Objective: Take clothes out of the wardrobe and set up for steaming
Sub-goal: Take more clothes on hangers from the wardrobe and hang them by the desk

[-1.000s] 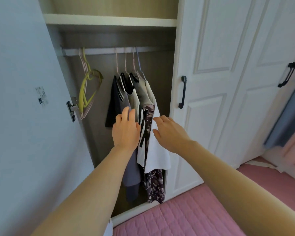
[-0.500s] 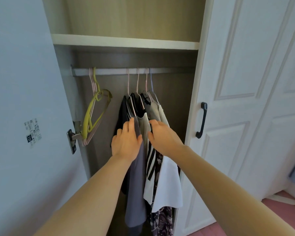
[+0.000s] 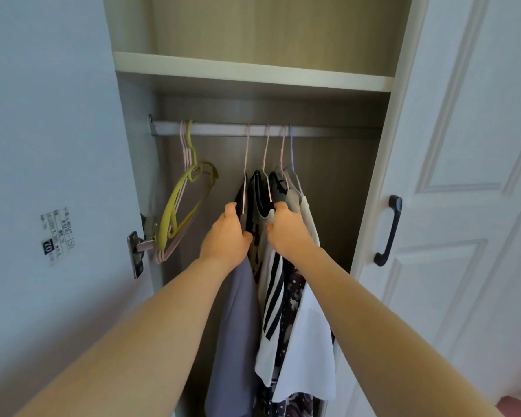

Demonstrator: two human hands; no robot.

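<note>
Several garments hang on thin hangers from the wardrobe rail [image 3: 328, 131]: a grey one [image 3: 238, 326] on the left, a white top with black stripes [image 3: 272, 302], a dark patterned one [image 3: 292, 299] and a white one [image 3: 310, 356]. My left hand [image 3: 226, 236] grips the shoulder of the grey garment, thumb on the near side. My right hand [image 3: 286, 230] curls round the shoulder of the striped top, just below the hangers' necks. The fingertips of both hands are hidden in the cloth.
A bunch of bare yellow and pink hangers [image 3: 178, 203] hangs at the rail's left end. The open left door [image 3: 42, 176] and its hinge [image 3: 139, 248] stand close by. A shelf [image 3: 253, 70] runs above, and the shut right door has a black handle [image 3: 388, 230].
Both hands have risen from mid-garment height to the shoulders just below the hangers and closed on the cloth. The view has tilted upward and moved nearer.
</note>
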